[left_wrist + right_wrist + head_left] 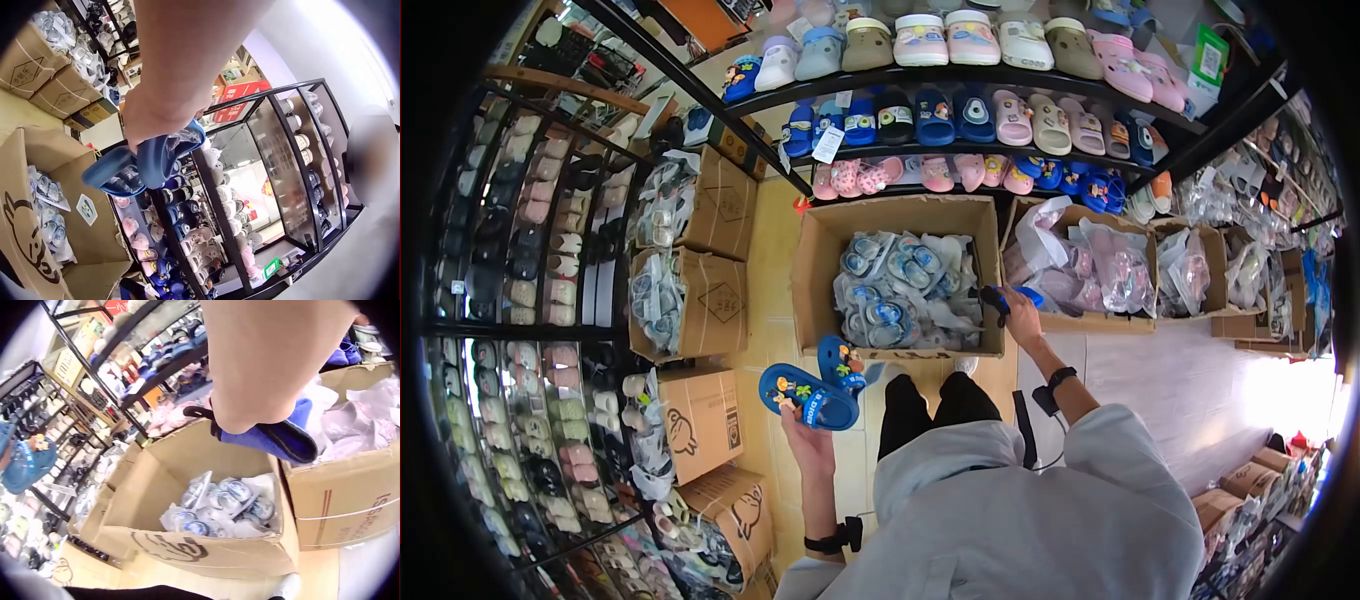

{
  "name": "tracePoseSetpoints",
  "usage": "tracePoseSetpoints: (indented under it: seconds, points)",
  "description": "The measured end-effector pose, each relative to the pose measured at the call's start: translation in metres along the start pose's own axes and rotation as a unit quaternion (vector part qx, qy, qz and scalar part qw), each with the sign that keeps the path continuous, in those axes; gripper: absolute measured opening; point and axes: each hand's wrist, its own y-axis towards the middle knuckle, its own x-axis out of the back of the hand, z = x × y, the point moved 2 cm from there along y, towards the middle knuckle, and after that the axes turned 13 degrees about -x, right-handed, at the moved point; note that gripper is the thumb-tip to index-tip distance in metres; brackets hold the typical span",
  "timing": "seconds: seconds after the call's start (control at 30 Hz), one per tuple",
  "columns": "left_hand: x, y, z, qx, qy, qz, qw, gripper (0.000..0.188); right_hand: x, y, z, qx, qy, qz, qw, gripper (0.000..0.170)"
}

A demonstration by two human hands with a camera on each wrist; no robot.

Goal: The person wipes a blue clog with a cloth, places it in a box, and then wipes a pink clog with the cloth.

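My left hand [810, 447] grips a pair of blue clogs [832, 408] with straps and colourful cartoon charms, held out left of the open carton. In the left wrist view the left hand [164, 115] hangs over the same clogs [156, 164], which look hollow and dark inside. Over the carton's right edge, my right hand [1024, 320] holds a soft blue piece with black trim [262, 442] and a black loop; its exact kind I cannot tell. The open carton [820, 240] contains several bagged blue-and-white clogs [885, 310].
A second carton [1090, 322] with bagged pink shoes adjoins on the right. Behind stands a black rack [880, 82] lined with children's clogs and slippers. Stacked cartons [718, 310] and shoe shelves fill the left side. The person's legs [940, 400] are close to the open carton.
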Motion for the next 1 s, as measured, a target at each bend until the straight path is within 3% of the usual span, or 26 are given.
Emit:
tracePoseSetpoints:
  seconds: [0.1, 0.13, 0.27, 0.4, 0.5, 0.6, 0.7, 0.8, 0.9, 1.0]
  points:
    - [-0.011, 0.007, 0.005, 0.013, 0.005, -0.007, 1.0, 0.049, -0.039, 0.01, -0.023, 0.004, -0.061, -0.003, 0.998, 0.068]
    - [-0.011, 0.011, 0.006, 0.02, 0.008, -0.009, 1.0, 0.049, -0.067, 0.01, -0.041, -0.028, -0.105, 0.066, 0.992, 0.069]
    - [-0.018, 0.03, 0.001, 0.021, 0.016, -0.005, 1.0, 0.049, -0.09, 0.001, -0.023, -0.081, -0.217, 0.061, 0.971, 0.06]
    - [-0.03, 0.053, -0.007, 0.016, 0.013, 0.021, 1.0, 0.05, -0.084, -0.003, -0.015, -0.095, -0.227, 0.002, 0.969, 0.064]
    - [-0.04, 0.066, -0.009, 0.016, 0.013, 0.027, 0.999, 0.05, -0.07, 0.0, -0.008, -0.141, -0.199, -0.009, 0.97, 0.067]
    - [-0.043, 0.077, -0.009, 0.018, 0.02, 0.029, 0.999, 0.05, -0.055, 0.003, -0.009, -0.146, -0.189, 0.028, 0.971, 0.068]
    - [-0.042, 0.083, -0.01, 0.025, 0.02, 0.028, 0.999, 0.049, -0.046, 0.013, -0.017, -0.132, -0.184, 0.003, 0.974, 0.071]
    - [-0.043, 0.085, -0.01, 0.032, 0.023, 0.024, 0.999, 0.049, -0.041, 0.021, -0.026, -0.107, -0.198, -0.103, 0.969, 0.074]
    - [-0.04, 0.087, -0.01, 0.029, 0.026, 0.019, 0.999, 0.049, -0.048, 0.022, -0.037, -0.089, -0.182, -0.073, 0.977, 0.077]
    - [-0.039, 0.086, -0.01, 0.021, 0.025, 0.019, 0.999, 0.049, -0.062, 0.011, -0.038, -0.065, -0.118, 0.037, 0.99, 0.08]
